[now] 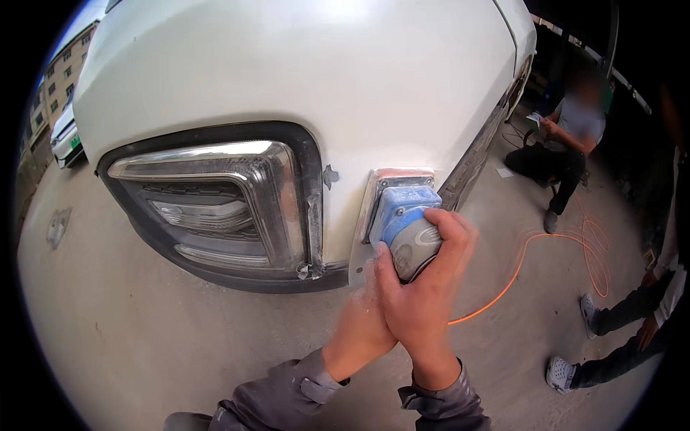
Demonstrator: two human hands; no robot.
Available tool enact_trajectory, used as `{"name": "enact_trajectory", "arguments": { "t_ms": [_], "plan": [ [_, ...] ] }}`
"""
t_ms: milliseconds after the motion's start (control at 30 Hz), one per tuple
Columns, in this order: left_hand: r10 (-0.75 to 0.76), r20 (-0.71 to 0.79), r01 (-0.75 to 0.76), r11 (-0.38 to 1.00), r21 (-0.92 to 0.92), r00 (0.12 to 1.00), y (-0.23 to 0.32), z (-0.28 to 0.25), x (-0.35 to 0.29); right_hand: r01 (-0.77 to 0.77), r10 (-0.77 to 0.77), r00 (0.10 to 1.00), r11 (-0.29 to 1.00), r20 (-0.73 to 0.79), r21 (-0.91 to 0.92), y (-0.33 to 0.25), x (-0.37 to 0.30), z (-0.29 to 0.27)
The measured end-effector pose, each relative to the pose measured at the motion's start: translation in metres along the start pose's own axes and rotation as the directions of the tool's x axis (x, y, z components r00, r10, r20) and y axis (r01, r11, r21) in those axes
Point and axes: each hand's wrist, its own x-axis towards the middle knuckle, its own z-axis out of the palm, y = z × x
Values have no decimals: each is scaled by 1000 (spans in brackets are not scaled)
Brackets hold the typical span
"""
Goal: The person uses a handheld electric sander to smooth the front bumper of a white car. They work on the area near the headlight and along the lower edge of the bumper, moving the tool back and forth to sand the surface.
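Note:
My right hand [431, 280] is wrapped over the grey rounded top of a blue and grey power sander [408, 215], thumb on one side and fingers on the other. The sander's flat pad lies against the lower corner of a white car bumper [402, 108], just right of the lamp. Under and left of the right hand, my left hand [365, 316] sits close by the sander's lower end, touching the right wrist. Its fingers are blurred and mostly hidden. Pale dust covers the sander and hands. A grey patch [330, 177] marks the paint beside the lamp.
A dark-framed lamp [215, 201] fills the bumper's left part. An orange hose [525, 251] curls over the concrete ground [180, 345]. On the right, a person [568, 136] sits holding something pale, and another person's legs [618, 316] stand nearer. A white car [66, 136] is far left.

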Motion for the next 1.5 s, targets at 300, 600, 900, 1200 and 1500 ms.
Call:
{"name": "enact_trajectory", "arguments": {
  "t_ms": [300, 600, 900, 1200, 1500],
  "plan": [
    [31, -106, -41, 995, -96, 994, -51, 18, -46, -29, 37, 989, 998, 145, -57, -1, -68, 24],
    [97, -136, -96, 995, 10, 986, 1, -15, -16, 24, -20, 999, 992, 30, -120, -17, -19, 11],
    [88, -168, -86, 996, 21, 982, -41, 15, -37, 67, -62, 995, 996, 83, -59, -1, -53, 21],
    [93, -204, -103, 994, -38, 975, 12, -13, -3, -16, 20, 999, 993, 34, -116, -16, -6, 7],
    [93, -180, -95, 996, -3, 979, -46, 15, -30, 106, -107, 994, 988, 4, -110, 4, -59, 32]
  ]
}}
